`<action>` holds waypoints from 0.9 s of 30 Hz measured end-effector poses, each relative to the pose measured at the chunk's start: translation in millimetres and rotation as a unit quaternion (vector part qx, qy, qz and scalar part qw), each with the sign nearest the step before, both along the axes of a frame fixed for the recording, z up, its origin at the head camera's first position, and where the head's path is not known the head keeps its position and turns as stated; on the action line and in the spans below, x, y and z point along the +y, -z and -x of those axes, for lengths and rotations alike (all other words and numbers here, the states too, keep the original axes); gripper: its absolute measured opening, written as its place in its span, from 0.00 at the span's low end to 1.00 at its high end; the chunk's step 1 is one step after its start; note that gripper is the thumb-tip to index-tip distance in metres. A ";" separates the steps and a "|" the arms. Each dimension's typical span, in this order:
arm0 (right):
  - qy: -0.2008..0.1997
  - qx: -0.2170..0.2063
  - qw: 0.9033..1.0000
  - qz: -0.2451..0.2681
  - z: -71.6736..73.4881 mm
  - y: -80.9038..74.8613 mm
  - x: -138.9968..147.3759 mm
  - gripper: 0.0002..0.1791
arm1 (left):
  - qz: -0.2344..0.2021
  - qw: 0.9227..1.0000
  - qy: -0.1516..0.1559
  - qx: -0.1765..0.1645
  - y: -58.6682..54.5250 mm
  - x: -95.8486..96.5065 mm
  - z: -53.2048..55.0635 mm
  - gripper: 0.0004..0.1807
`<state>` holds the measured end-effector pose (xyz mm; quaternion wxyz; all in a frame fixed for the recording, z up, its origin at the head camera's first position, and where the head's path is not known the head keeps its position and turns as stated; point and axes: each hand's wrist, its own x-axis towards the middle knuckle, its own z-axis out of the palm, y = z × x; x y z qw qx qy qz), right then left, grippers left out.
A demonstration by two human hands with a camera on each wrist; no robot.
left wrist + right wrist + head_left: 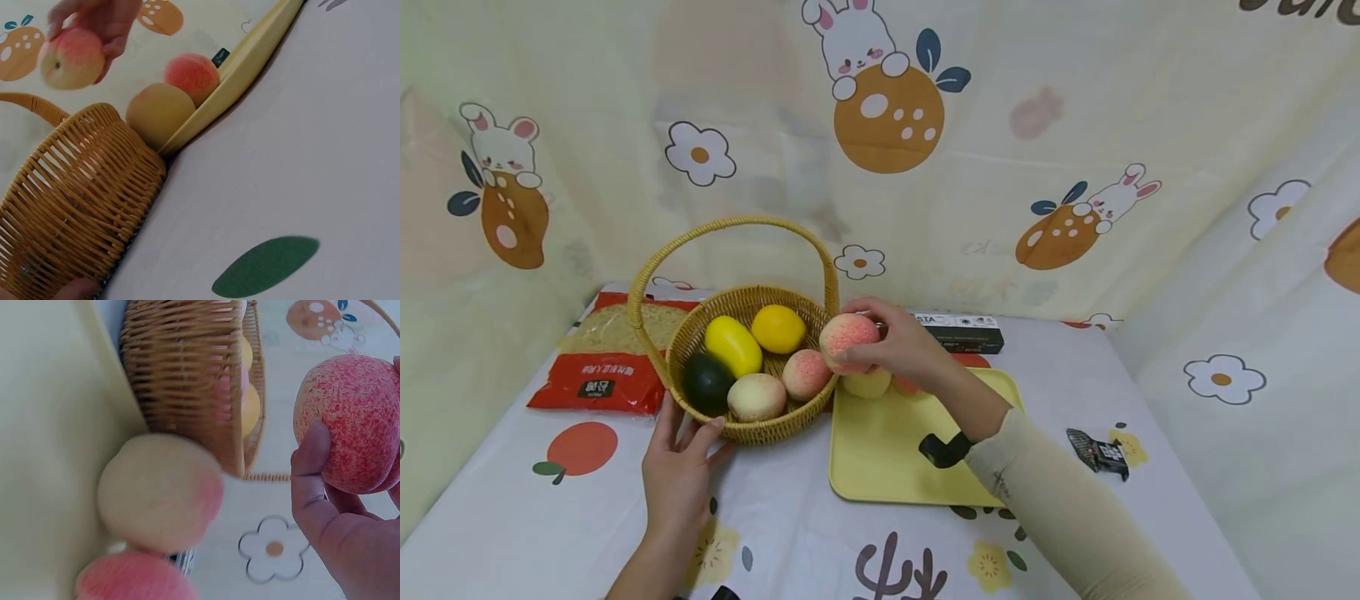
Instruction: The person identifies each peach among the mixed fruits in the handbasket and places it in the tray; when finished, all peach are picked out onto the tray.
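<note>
A pink-red peach (850, 340) is gripped by my right hand (904, 346) just beyond the basket's right rim, above the tray; the right wrist view shows thumb and fingers around the peach (353, 419). My left hand (681, 462) touches the near left side of the wicker basket (775, 431), fingers on its wall. Inside the basket lie two peaches (757, 397), a yellow mango-like fruit (733, 346), a lemon-like yellow fruit (778, 329) and a dark green avocado-like fruit (706, 383). Two more peaches sit on the yellow tray (895, 458), the paler peach (161, 115) beside the basket.
A red-and-clear packet (617, 358) lies left of the basket, and a dark box (966, 333) stands behind the tray. A small black wrapper (1101, 454) is on the right of the table. The basket's tall handle (737, 222) arches over it.
</note>
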<state>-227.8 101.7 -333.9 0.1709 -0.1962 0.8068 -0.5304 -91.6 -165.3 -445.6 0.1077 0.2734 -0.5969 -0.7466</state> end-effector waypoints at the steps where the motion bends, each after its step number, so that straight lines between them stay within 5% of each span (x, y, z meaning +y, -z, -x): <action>1: 0.006 -0.003 1.000 0.002 -0.9 2.0 6.1 0.30 | -0.001 1.000 0.000 -0.001 0.2 0.1 -0.2 0.47; 27: 0.080 -0.008 0.997 -0.010 -39.2 32.1 126.5 0.32 | -0.002 1.000 -0.006 0.007 -1.8 1.7 -0.6 0.46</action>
